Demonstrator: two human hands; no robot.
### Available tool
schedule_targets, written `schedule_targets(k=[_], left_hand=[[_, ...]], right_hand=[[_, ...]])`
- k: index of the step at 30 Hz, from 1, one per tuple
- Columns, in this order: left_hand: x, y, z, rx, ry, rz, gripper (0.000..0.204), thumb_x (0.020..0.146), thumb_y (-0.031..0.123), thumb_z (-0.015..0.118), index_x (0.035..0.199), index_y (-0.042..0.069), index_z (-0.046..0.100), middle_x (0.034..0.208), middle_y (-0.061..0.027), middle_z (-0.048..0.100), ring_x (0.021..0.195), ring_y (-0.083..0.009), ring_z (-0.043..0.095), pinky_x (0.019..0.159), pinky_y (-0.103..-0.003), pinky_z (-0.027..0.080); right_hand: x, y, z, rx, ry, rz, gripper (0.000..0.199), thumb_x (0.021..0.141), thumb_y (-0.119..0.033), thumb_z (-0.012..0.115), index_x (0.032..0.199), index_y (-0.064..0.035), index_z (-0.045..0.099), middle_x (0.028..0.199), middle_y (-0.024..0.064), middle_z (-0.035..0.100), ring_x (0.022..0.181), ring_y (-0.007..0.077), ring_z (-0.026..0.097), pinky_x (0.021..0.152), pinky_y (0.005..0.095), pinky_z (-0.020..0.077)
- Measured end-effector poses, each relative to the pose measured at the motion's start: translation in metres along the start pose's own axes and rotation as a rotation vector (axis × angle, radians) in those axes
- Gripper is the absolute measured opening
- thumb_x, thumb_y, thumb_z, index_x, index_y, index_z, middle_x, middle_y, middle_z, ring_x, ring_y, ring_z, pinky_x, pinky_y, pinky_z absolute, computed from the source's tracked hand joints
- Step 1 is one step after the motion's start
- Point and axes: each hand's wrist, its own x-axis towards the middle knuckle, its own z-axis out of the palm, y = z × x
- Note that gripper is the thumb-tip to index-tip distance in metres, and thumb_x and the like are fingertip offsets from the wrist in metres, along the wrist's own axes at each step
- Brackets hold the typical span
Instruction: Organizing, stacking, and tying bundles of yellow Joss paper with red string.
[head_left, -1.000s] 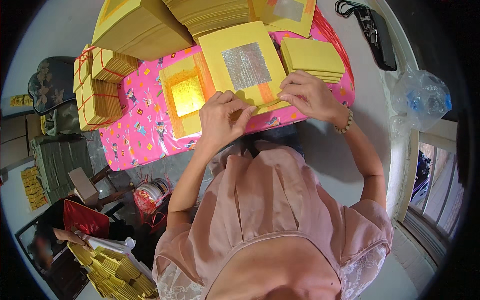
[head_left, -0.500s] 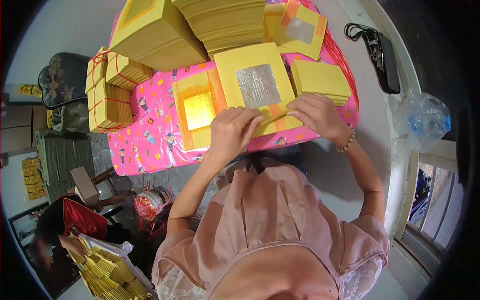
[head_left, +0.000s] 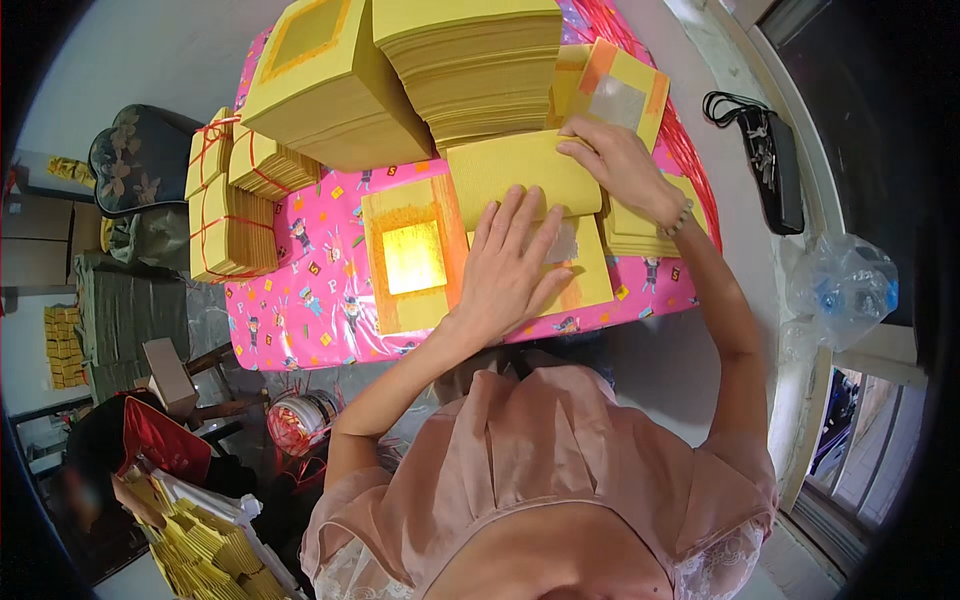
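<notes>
A yellow paper sheet with a silver square (head_left: 563, 245) lies in front of me, its far part folded over in a flap (head_left: 515, 170) that covers much of the silver. My left hand (head_left: 508, 262) rests palm down on it, fingers stretched out across the flap's near edge. At the flap's far right corner, my right hand (head_left: 620, 165) has its fingers bent and pinched against the paper. A yellow sheet with a gold square and orange border (head_left: 412, 258) lies flat left of the folded one. Small folded yellow papers (head_left: 640, 235) are piled beside my right wrist.
Tall yellow paper stacks (head_left: 470, 75) stand at the back of the pink patterned table cover (head_left: 300, 320). Bundles tied with red string (head_left: 235, 230) sit at left, loose red strings (head_left: 680, 150) at right. A black pouch with keys (head_left: 770, 170) lies beyond the table's right edge.
Both hands have left the sheet's near edge. The right moved to the far corner and the left flattened out on the paper. The far part is now folded over the silver square.
</notes>
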Motion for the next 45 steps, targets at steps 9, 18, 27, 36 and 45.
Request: schedule_targets(k=[9,18,27,36,45], left_hand=[[0.011,-0.024,0.018,0.003,-0.095,-0.068,0.074,0.091,0.045,0.059,0.152,0.011,0.034,0.154,-0.0277,0.028,0.144,-0.0471,0.023,0.117,-0.056,0.020],[0.012,-0.029,0.022,0.019,-0.106,-0.060,0.074,0.091,0.044,0.061,0.151,0.009,0.034,0.152,-0.0285,0.029,0.142,-0.0467,0.025,0.116,-0.055,0.021],[0.010,-0.030,0.025,-0.005,-0.128,-0.085,0.073,0.092,0.045,0.059,0.151,0.010,0.035,0.154,-0.0274,0.027,0.143,-0.0471,0.023,0.116,-0.056,0.021],[0.012,-0.030,0.026,-0.026,-0.135,-0.080,0.071,0.093,0.044,0.059,0.150,0.009,0.036,0.153,-0.0283,0.028,0.143,-0.0481,0.023,0.116,-0.056,0.022],[0.009,-0.031,0.026,-0.027,-0.148,-0.091,0.070,0.093,0.044,0.058,0.150,0.009,0.037,0.155,-0.0269,0.026,0.144,-0.0480,0.021,0.117,-0.056,0.021]], right_hand=[[0.025,0.028,0.034,-0.184,0.057,-0.072,0.022,0.092,-0.025,0.063,0.098,-0.0035,0.064,0.095,0.0113,0.060,0.095,0.0323,0.058,0.080,0.0440,0.0481],[0.034,0.017,0.050,-0.202,0.037,-0.108,0.026,0.092,-0.024,0.062,0.108,-0.0050,0.067,0.099,0.0095,0.064,0.098,0.0287,0.059,0.085,0.0419,0.0451],[0.037,0.020,0.059,-0.145,-0.107,-0.136,0.028,0.095,-0.021,0.059,0.117,-0.0049,0.063,0.108,0.0115,0.064,0.106,0.0298,0.057,0.093,0.0423,0.0420],[0.022,-0.004,0.046,-0.131,0.174,-0.224,0.021,0.093,-0.019,0.060,0.108,-0.0049,0.064,0.098,0.0110,0.063,0.098,0.0292,0.060,0.084,0.0427,0.0464],[-0.037,-0.018,0.037,-0.046,-0.067,0.065,0.013,0.093,-0.015,0.060,0.092,-0.0040,0.053,0.087,0.0122,0.058,0.086,0.0321,0.060,0.071,0.0434,0.0495]])
